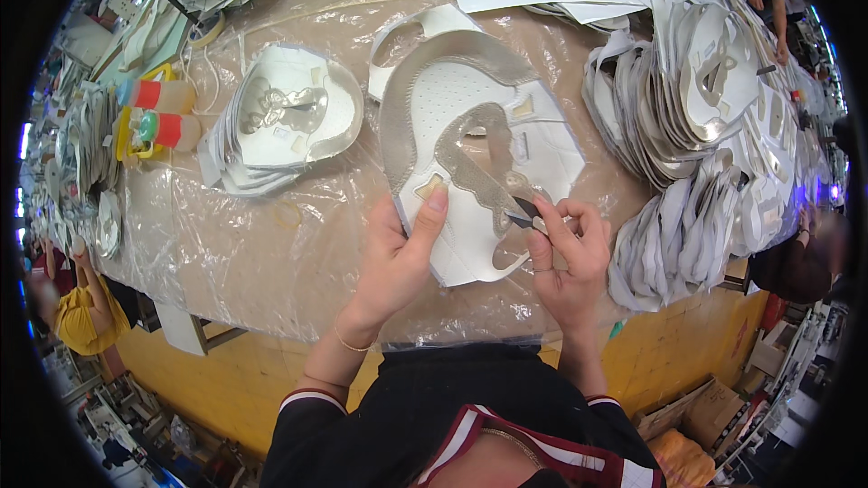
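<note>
Shoe piece [457,163] spread open, near the middle of the counter [217,258]! Clamped by its edge at seven o'clock in the left grip [398,258], thumb on top, probably for steadiness. Over to five o'clock: small dark-bladed tool [519,216], pinched firmly in the right grip [571,258], pointed at the tan patch [488,194], likely held short for fine control. Out at nine, a stack of similar pieces [344,99], seemingly within easy reach. Between two and three, a taller pile [723,90], presumably set aside for working room.
</note>
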Demonstrator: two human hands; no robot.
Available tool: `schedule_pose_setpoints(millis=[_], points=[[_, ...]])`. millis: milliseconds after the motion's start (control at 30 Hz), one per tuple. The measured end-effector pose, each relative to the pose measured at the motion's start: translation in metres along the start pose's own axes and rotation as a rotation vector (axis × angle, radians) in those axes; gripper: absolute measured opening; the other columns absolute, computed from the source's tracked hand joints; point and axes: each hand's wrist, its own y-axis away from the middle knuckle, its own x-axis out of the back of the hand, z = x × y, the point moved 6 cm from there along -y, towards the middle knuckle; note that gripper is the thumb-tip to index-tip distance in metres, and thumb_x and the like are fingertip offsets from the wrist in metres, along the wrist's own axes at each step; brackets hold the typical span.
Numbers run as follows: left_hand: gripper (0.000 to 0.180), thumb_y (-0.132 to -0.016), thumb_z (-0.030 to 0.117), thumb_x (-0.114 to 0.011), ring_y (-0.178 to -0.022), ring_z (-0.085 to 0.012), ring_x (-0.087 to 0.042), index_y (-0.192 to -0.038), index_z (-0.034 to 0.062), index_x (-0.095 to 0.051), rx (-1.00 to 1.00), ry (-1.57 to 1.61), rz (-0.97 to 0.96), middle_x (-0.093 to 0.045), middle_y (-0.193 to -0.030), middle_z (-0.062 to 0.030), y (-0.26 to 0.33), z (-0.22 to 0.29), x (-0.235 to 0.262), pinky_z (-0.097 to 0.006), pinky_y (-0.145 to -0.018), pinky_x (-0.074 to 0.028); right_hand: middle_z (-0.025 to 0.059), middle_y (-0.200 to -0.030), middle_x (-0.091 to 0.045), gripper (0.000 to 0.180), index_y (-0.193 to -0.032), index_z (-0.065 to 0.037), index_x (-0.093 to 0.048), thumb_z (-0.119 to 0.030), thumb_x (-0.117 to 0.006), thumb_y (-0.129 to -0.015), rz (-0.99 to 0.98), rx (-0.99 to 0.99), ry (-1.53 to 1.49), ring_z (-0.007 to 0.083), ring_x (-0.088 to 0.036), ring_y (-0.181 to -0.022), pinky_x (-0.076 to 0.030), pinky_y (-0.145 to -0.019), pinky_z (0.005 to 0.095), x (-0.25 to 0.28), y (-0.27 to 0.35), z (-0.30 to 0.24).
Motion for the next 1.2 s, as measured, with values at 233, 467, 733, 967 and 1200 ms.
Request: schedule_pose_setpoints(millis=[233, 467, 733, 967, 1200], points=[[0.029, -0.104, 0.024, -0.053, -0.083, -0.007, -0.062, -0.113, -0.0029, -0.059, 0.021, -0.015, -0.035, -0.068, -0.094, -0.0039, 0.002, 0.0, -0.005, -0.025, -0.073, -0.05, 0.0021, -0.094, -0.06, 0.04, -0.116, -0.011, -0.073, -0.019, -0.078, -0.078, 0.018, 0.021, -0.069, 0.0132, -0.05, -0.066, -0.034, -0.076, 0.0299, 0.001, 0.004, 0.005], [0.03, -0.104, 0.024, -0.053, -0.082, -0.0072, -0.063, -0.116, -0.0032, -0.057, 0.069, 0.031, -0.027, -0.068, -0.095, -0.0046, 0.001, 0.0, -0.005, -0.024, -0.072, -0.052, 0.0006, -0.093, -0.06, 0.041, -0.117, -0.014, -0.072, -0.024, -0.078, -0.078, -0.003, 0.12, 0.004, 0.0132, -0.05, -0.067, -0.034, -0.079, 0.0332, 0.009, 0.002, 0.003], [0.03, -0.103, 0.022, -0.053, -0.083, -0.0072, -0.063, -0.118, -0.0039, -0.057, 0.09, -0.028, -0.086, -0.068, -0.097, -0.0056, -0.003, 0.008, -0.006, -0.024, -0.071, -0.052, 0.0033, -0.094, -0.059, 0.035, -0.115, -0.011, -0.073, -0.021, -0.075, -0.082, -0.047, 0.156, 0.005, 0.0186, -0.047, -0.079, -0.038, -0.075, 0.0321, 0.015, 0.001, 0.001], [0.03, -0.103, 0.021, -0.053, -0.083, -0.007, -0.062, -0.118, -0.0048, -0.057, 0.09, -0.049, -0.09, -0.068, -0.098, -0.006, -0.004, 0.012, -0.008, -0.024, -0.071, -0.052, -0.0021, -0.092, -0.061, 0.037, -0.115, -0.017, -0.073, -0.027, -0.077, -0.079, -0.081, 0.168, -0.003, 0.0118, -0.052, -0.067, -0.032, -0.078, 0.0338, 0.014, -0.003, 0.001], [0.03, -0.103, 0.02, -0.053, -0.083, -0.0072, -0.063, -0.117, -0.0053, -0.058, 0.104, -0.063, -0.118, -0.068, -0.097, -0.0062, -0.006, 0.012, -0.008, -0.024, -0.072, -0.052, -0.0034, -0.089, -0.059, 0.033, -0.111, -0.019, -0.074, -0.028, -0.077, -0.08, -0.086, 0.207, 0.049, 0.0102, -0.051, -0.063, -0.028, -0.076, 0.0343, 0.019, -0.005, -0.001]])
